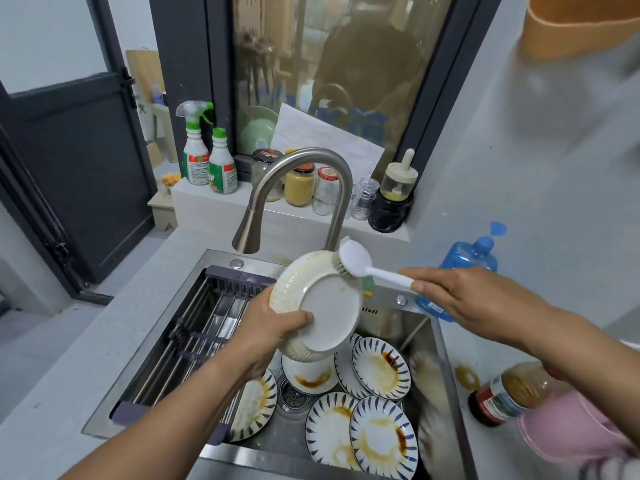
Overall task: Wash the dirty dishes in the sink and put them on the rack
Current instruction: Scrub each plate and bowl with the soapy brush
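Left hand: the left hand [277, 327] grips a white ribbed dish [329, 313], thumb pressed across its underside, fingers behind it and out of sight.
White dish: up in the air over the sink [221, 259], just below the faucet [301, 168], tilted with its base toward the camera; brown smears show on its ribbed outer wall.
Right hand: the right hand [460, 299] is closed round the white handle of a dish brush [356, 263], forefinger stretched out along it.
Brush: bristles down against the upper rim of the white dish, head just beside the faucet's pipe.
Rack: a slatted rack [207, 313] lies across the left part of the sink, nothing on its bars.
Dirty dishes: blue-striped plates [381, 372] lie overlapping on the sink floor, brown and yellow stains on them; one lies partly under the rack, and a small white dish [310, 375] with a brown streak sits beside the drain [292, 396].
Ledge behind: a spray bottle [195, 150] and a row of jars [299, 185] stand by the window.
Right of the sink: a blue soap bottle [467, 254] behind the right hand, and nearer the camera a sauce bottle [502, 396] lying on its side on the counter.
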